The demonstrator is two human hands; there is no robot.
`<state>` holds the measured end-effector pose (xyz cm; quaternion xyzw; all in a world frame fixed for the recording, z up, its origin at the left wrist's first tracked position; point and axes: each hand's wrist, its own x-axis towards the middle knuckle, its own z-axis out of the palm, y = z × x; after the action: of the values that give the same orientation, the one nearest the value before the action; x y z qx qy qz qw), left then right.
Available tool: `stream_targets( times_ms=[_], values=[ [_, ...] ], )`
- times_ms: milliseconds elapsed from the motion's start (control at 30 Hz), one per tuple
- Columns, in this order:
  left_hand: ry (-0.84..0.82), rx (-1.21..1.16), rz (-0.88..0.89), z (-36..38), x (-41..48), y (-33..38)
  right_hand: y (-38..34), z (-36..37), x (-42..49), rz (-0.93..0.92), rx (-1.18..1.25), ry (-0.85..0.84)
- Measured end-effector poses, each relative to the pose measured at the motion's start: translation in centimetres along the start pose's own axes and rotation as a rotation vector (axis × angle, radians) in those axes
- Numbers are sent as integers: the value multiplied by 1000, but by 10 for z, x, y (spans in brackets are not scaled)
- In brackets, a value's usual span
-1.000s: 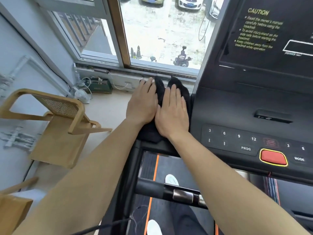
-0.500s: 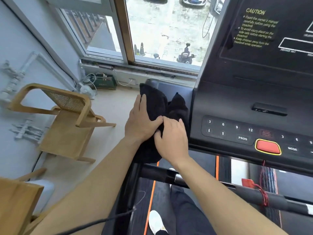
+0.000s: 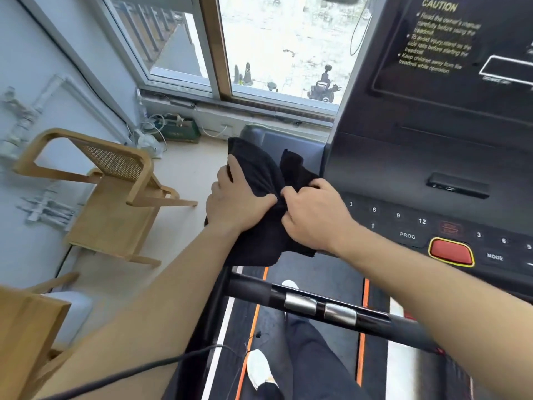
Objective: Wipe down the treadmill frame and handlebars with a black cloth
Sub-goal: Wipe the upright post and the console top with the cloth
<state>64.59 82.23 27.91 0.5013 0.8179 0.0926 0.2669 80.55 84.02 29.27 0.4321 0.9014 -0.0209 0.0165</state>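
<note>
A black cloth (image 3: 259,174) lies bunched over the left side of the treadmill frame (image 3: 291,140), just left of the console (image 3: 403,174). My left hand (image 3: 236,200) grips the cloth's left part, fingers curled over its edge and thumb pressed into the fabric. My right hand (image 3: 311,215) pinches a gathered fold at the cloth's middle, beside the console's keys. The cloth's lower end hangs down below both hands. A black handlebar (image 3: 317,304) with two metal sensor plates crosses below my forearms.
A wooden chair (image 3: 109,192) stands on the floor to the left, and another wooden piece (image 3: 26,327) fills the lower left corner. A window (image 3: 259,47) lies ahead. The red stop button (image 3: 450,251) sits on the console. My legs and white shoes stand on the belt (image 3: 317,272). A black cable (image 3: 129,370) crosses low.
Both hands went from lying flat on the cloth to gathering it. They slid back toward me, and the cloth is now bunched between them with the frame's far end uncovered.
</note>
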Motion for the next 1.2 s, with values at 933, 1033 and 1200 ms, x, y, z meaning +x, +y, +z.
stream_targets(
  times_ms=[933, 1033, 1200],
  values=[
    [126, 2, -73, 3, 27, 21, 31, 3, 20, -167, -53, -34],
    [181, 74, -5, 4, 38, 32, 34, 4, 28, -108, -92, 144],
    [213, 264, 147, 5, 53, 44, 28, 2, 55, 100, -160, 113]
  ],
)
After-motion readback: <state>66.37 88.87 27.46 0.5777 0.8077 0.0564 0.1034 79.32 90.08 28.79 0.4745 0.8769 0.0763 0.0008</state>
